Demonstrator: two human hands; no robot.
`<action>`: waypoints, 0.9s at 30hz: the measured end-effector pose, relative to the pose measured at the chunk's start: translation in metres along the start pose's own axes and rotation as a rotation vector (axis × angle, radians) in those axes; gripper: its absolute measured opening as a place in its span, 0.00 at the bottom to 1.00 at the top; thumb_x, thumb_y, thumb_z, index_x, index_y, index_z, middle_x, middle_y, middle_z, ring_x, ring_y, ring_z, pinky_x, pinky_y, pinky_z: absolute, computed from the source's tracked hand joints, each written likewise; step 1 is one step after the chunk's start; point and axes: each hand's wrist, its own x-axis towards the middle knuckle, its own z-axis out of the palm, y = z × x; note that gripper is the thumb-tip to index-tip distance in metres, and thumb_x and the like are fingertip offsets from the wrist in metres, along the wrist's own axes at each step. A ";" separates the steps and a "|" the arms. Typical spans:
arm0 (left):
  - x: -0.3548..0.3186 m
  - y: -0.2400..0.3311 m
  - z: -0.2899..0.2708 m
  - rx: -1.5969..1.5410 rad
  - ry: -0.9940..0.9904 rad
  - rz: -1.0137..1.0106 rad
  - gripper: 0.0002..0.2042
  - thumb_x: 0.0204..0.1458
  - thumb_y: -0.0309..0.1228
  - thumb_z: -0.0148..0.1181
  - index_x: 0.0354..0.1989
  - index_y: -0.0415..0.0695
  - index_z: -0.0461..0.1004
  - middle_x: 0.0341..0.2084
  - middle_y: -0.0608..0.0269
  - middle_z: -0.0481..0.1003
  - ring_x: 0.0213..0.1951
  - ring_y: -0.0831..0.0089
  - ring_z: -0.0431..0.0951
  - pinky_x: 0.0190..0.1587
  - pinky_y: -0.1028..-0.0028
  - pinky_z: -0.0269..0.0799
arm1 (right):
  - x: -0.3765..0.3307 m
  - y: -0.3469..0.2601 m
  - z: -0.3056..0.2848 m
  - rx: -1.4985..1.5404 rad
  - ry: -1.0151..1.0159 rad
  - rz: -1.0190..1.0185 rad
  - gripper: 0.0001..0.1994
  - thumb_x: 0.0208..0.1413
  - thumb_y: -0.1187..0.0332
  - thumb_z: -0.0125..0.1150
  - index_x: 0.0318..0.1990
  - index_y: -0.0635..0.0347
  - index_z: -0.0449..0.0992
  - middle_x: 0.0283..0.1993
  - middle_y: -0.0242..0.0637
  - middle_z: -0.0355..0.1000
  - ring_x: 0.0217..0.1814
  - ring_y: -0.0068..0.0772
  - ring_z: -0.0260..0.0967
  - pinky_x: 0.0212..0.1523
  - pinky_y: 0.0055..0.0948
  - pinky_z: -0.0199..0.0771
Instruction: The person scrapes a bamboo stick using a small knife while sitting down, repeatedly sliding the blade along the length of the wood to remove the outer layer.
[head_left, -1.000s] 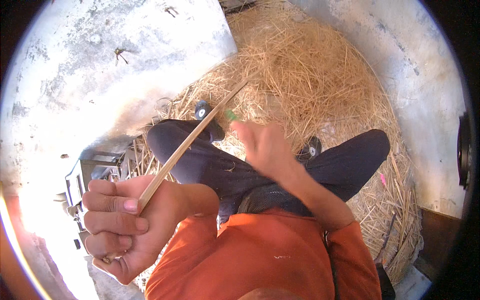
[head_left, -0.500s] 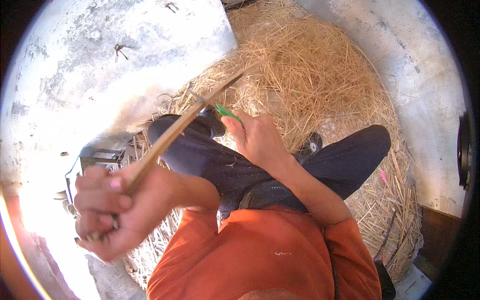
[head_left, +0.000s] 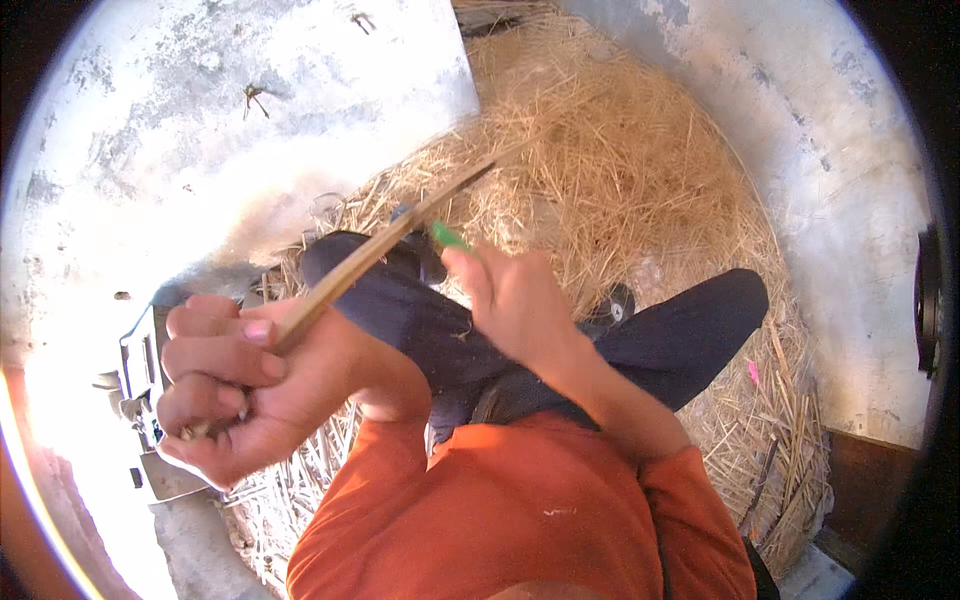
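- Sitting on a wide heap of dry straw [head_left: 640, 170], the person has dark-trousered legs stretched out over it, with pale concrete ground [head_left: 200, 110] to the left and a whitewashed wall [head_left: 850, 200] curving round on the right.
- Orange shirt [head_left: 530, 520] fills the bottom of the view, both forearms rising out of it.
- Left hand [head_left: 235, 385] is curled into a tight fist round the lower end of a long thin wooden strip [head_left: 385, 250]; the strip slants up and to the right across the knee, its far tip blurred above the straw.
- Right hand [head_left: 510, 300] sits just beside the strip's middle, fingers closed on a small green-handled tool [head_left: 448, 236], whose working end is hidden, so whether it touches the strip I cannot tell.
- Judging by the look of it, the work on the strip is mid-way: the strip is whole, no finished pieces lie in sight, and plenty of length is left.
- Grey metal frame [head_left: 140, 350] stands at the left edge, washed out by glare.
- No packages, labels or signs show; only a tiny pink scrap [head_left: 752, 372] lies in the straw at right.
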 end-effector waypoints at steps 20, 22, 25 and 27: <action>0.001 0.008 -0.009 -0.189 -0.168 -0.116 0.22 0.59 0.41 0.30 0.12 0.48 0.52 0.02 0.71 0.45 0.06 0.83 0.45 0.14 0.83 0.46 | -0.009 -0.033 -0.013 0.137 0.098 -0.117 0.19 0.61 0.59 0.46 0.25 0.66 0.71 0.11 0.48 0.60 0.12 0.46 0.61 0.15 0.38 0.57; -0.002 0.013 -0.006 -0.239 -0.185 -0.125 0.22 0.60 0.41 0.29 0.12 0.49 0.51 0.02 0.71 0.45 0.06 0.83 0.46 0.14 0.83 0.46 | -0.013 -0.040 -0.022 0.154 0.108 -0.088 0.20 0.61 0.58 0.46 0.24 0.66 0.70 0.12 0.50 0.61 0.13 0.50 0.62 0.15 0.40 0.58; -0.003 0.020 -0.001 -0.174 -0.228 -0.071 0.21 0.60 0.41 0.29 0.13 0.49 0.51 0.04 0.72 0.44 0.06 0.82 0.48 0.14 0.82 0.46 | -0.014 -0.041 -0.029 0.100 0.077 -0.025 0.21 0.60 0.57 0.47 0.23 0.66 0.70 0.13 0.52 0.62 0.15 0.54 0.63 0.16 0.43 0.60; -0.005 0.018 0.000 -0.200 -0.227 -0.049 0.21 0.60 0.40 0.29 0.14 0.49 0.51 0.05 0.72 0.44 0.06 0.82 0.49 0.13 0.81 0.46 | -0.013 -0.031 -0.023 0.063 0.081 -0.034 0.20 0.61 0.60 0.46 0.24 0.68 0.70 0.11 0.48 0.59 0.11 0.46 0.59 0.15 0.38 0.56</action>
